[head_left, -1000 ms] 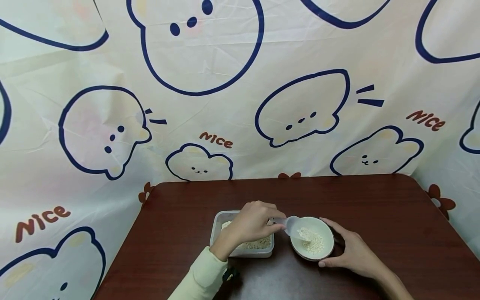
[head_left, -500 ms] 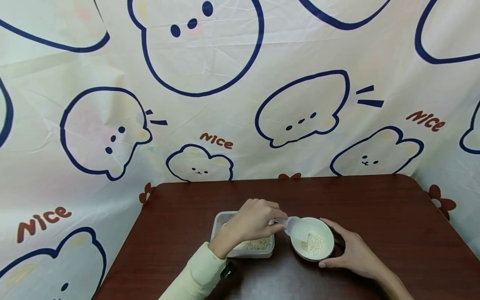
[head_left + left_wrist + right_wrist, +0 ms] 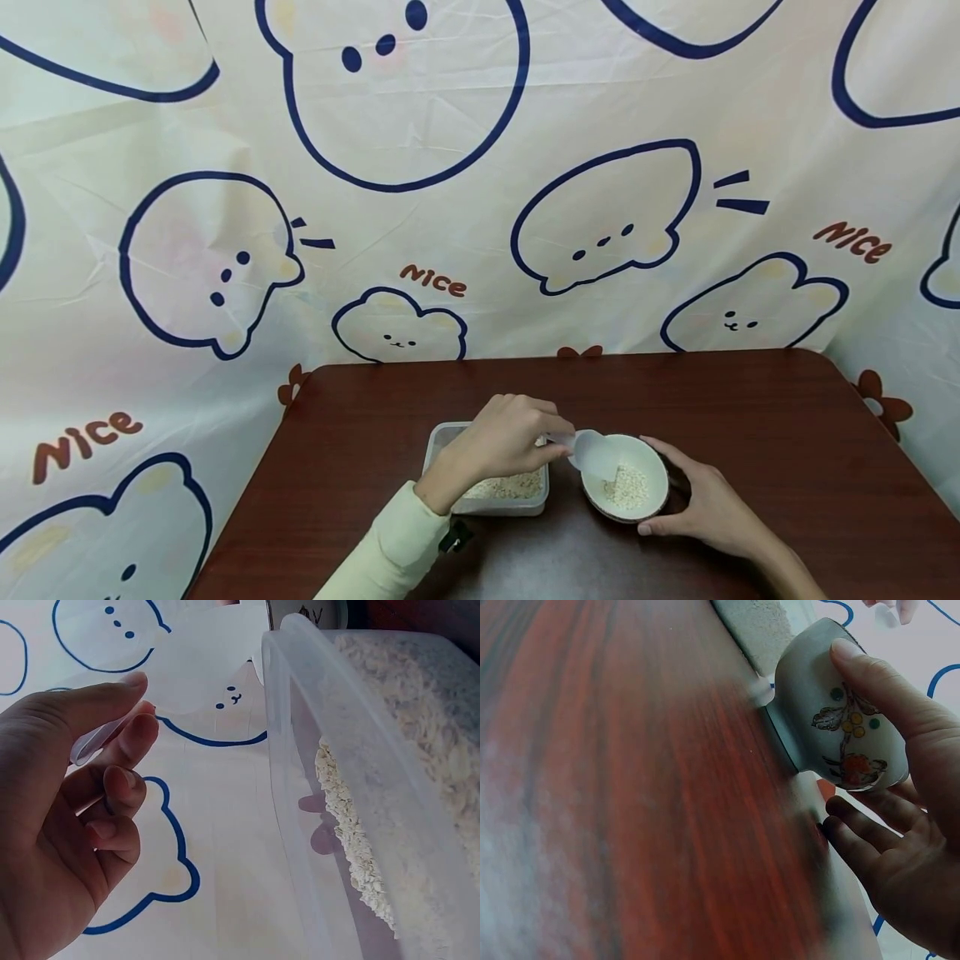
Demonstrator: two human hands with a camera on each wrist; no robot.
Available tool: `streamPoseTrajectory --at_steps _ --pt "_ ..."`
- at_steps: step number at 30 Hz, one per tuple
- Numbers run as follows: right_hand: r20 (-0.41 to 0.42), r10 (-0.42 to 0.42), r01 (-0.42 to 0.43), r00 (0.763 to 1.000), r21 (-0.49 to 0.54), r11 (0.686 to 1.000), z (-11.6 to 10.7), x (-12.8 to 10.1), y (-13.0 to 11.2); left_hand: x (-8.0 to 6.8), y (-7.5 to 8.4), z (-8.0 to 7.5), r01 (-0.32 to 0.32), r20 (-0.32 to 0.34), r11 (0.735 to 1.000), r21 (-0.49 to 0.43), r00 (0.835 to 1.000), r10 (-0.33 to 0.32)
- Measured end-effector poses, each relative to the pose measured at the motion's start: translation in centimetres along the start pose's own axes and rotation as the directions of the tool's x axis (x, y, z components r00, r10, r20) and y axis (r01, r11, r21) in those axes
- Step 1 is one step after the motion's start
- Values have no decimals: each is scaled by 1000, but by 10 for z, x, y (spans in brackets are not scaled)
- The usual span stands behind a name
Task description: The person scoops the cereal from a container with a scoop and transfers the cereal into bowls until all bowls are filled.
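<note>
Passage lies open across the tabletop (image 3: 720, 400) behind tub (image 3: 502, 507) and bowl (image 3: 637, 451); left hand (image 3: 501, 442) and spoon (image 3: 592, 454) overhang the gap between them.

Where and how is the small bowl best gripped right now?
Likely from the right, high on the outer wall of the bowl, as the right hand has it, thumb near, fingers far: it stands upright and round, and the left hand holds the scoop over its left side.
</note>
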State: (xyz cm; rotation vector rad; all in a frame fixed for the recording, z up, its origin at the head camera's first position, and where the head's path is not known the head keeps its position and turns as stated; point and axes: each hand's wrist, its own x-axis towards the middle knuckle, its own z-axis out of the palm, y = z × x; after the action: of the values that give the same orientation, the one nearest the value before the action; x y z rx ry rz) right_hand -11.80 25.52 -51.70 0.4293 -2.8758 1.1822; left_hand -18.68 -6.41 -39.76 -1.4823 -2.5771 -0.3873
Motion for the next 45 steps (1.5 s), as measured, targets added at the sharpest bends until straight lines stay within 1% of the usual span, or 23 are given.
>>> streamPoseTrajectory --at_steps 3,6,11,15,17,19,21,24,28,32,35,39,41,45 --pt "3 -2 2 1000 13 1000 0 0 0 -4 -2 1 22 -16 998 -54 1000 -23" --pt "7 -8 8 1000 27 1000 0 1 1 -11 -6 2 47 -40 990 -132 998 -52" --pt "-2 -19 19 1000 19 1000 2 1 1 -26 -15 4 84 -97 954 -289 989 -116" --pt "-9 -21 21 1000 18 1000 2 1 1 -40 -24 8 101 -145 907 -409 974 -174" --pt "-10 -20 20 1000 20 1000 2 1 1 -47 -29 9 106 -163 876 -470 965 -204" --pt "-10 -20 20 1000 21 1000 2 1 1 -55 -32 10 125 -174 840 -528 952 -251" --pt "-11 -19 19 1000 18 1000 2 1 1 -62 -36 11 143 -179 813 -565 940 -290" --pt "-10 -18 18 1000 13 1000 2 0 1 -74 -42 12 175 -189 789 -588 919 -345" --pt "-5 -10 10 1000 9 1000 1 0 0 -91 -51 13 197 -209 777 -598 898 -388" --pt "6 -2 2 1000 17 1000 1 0 0 -110 -59 13 218 -223 772 -597 879 -421" --pt "12 1 -1 1000 22 1000 1 0 1 -125 -64 10 247 -226 776 -580 866 -445" --pt "12 0 0 1000 20 1000 0 0 1 -144 -70 5 301 -216 777 -552 849 -483" --pt "7 -5 5 1000 18 1000 1 0 1 -154 -73 2 342 -197 772 -536 838 -508" --pt "-5 -22 22 1000 24 999 2 -1 3 -168 -77 -4 405 -158 759 -509 823 -546"
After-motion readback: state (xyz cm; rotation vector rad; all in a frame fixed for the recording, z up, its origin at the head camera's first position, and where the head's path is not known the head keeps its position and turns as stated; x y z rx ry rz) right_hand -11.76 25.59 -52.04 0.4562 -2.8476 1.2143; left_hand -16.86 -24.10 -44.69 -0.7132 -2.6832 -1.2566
